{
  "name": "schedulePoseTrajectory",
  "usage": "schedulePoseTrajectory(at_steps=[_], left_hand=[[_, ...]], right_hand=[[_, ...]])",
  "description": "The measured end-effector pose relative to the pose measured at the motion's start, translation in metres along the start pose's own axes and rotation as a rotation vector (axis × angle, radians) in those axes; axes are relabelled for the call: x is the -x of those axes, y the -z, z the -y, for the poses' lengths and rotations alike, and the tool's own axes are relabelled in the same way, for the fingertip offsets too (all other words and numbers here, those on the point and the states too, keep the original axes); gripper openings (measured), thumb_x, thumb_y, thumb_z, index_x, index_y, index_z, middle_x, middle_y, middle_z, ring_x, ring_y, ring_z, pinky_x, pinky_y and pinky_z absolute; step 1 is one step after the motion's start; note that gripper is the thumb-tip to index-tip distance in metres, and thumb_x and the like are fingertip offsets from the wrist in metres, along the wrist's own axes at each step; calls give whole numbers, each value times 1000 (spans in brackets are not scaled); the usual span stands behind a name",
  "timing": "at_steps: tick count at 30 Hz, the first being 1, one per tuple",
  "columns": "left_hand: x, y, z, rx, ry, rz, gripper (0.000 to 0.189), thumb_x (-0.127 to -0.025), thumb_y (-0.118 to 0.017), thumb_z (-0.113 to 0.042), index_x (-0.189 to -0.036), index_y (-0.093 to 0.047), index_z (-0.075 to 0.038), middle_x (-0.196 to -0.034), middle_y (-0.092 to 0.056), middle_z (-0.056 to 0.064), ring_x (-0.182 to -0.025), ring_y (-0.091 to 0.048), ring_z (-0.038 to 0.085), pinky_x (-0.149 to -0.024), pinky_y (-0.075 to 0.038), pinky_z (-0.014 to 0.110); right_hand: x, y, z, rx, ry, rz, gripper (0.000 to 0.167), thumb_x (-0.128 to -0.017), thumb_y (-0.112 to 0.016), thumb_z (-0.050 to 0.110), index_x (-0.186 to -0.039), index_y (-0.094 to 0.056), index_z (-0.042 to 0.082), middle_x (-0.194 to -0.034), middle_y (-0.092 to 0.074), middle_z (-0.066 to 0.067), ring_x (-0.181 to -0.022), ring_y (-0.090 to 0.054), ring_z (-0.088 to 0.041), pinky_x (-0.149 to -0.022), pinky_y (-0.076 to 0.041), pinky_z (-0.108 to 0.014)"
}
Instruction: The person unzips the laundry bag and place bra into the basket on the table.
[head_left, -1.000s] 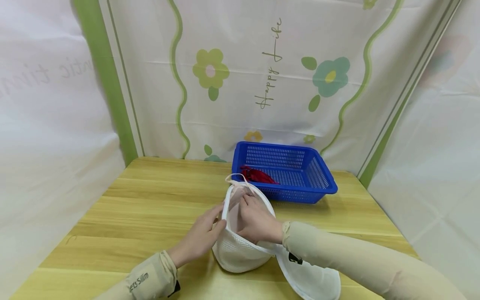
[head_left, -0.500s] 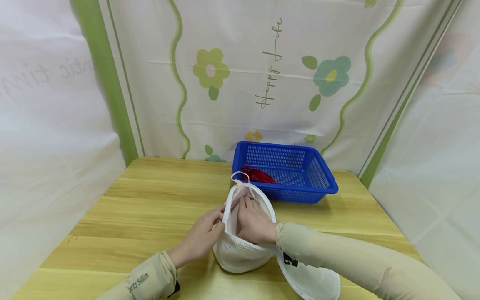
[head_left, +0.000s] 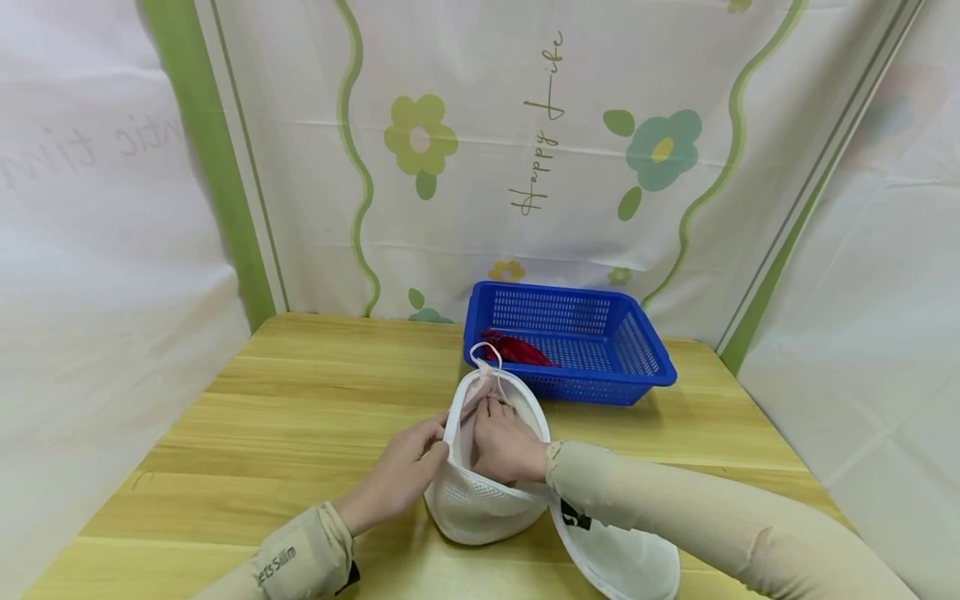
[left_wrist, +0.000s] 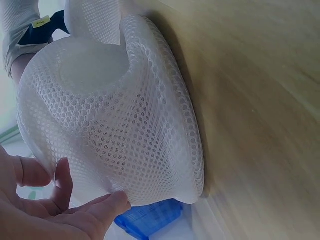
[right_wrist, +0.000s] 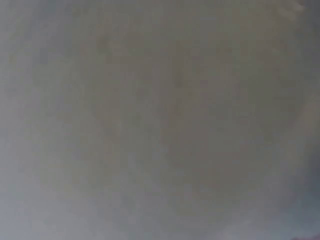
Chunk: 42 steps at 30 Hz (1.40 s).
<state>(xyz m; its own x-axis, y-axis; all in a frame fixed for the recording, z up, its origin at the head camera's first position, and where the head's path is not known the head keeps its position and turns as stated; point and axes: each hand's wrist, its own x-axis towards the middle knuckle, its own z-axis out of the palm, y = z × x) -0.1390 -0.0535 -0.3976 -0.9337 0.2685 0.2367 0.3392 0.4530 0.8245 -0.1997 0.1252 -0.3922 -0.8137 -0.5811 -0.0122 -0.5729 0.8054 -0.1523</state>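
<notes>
A white mesh laundry bag [head_left: 480, 510] stands on the table with its mouth facing up and its lid flap [head_left: 626, 560] folded out toward the front right. My left hand [head_left: 405, 473] pinches the left rim between thumb and fingers; in the left wrist view that hand [left_wrist: 60, 202] lies along the mesh. My right hand [head_left: 507, 442] reaches down inside the mouth, fingers stretched over a pale pink cloth item [head_left: 486, 385] with a thin strap [head_left: 487, 348] looping above the far rim. Its thumb is hidden. The right wrist view is blurred and very near pale fabric.
A blue plastic basket [head_left: 600, 379] stands behind the bag, close to its far rim. Dark red cloth [head_left: 521, 350] lies in its left part. The wooden table [head_left: 300, 400] ends at a printed curtain [head_left: 480, 167], with pale sheets at both sides.
My right hand has shifted slightly left and lower inside the bag, its fingers now straighter. The strap loop has moved a little right. My left hand has stayed at the rim.
</notes>
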Motion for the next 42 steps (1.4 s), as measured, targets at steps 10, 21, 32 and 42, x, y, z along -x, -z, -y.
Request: schedulePoseTrajectory(at_steps=[10,21,32,42], left_hand=[[-1,-1,1,-13,6,-33,22,-96,-47,-5,-78,-56,-14,-135,-57,10,-123,-51,21,-96,-48,41],[-1,0,1,-51,2,-50,22,-97,-46,-4,-78,-54,-13,-123,-63,7,-95,-56,20,-74,-48,32],[-1,-1,0,-41,3,-41,22,-97,-46,-5,-79,-55,-13,-128,-61,9,-100,-56,19,-77,-48,33],[-5,-1,-1,-41,13,-46,20,-98,-46,-5,-81,-56,-12,-112,-65,6,-87,-55,20,-66,-47,30]], right_hand=[[-3,-4,-2,27,-23,17,88,-75,-77,40,-131,-42,-18,-127,-48,-29,-117,-48,-39,-101,-44,-43],[-10,-5,-16,-90,69,-23,27,-67,-84,36,-66,-63,18,-73,-56,3,-66,-52,-14,-53,-48,-28],[-11,-9,-21,13,150,-75,30,-71,-82,44,-64,-64,21,-62,-57,6,-67,-58,-20,-51,-49,-33],[-17,-10,-23,47,199,-105,27,-74,-80,37,-61,-61,23,-58,-54,8,-61,-58,-16,-46,-48,-34]])
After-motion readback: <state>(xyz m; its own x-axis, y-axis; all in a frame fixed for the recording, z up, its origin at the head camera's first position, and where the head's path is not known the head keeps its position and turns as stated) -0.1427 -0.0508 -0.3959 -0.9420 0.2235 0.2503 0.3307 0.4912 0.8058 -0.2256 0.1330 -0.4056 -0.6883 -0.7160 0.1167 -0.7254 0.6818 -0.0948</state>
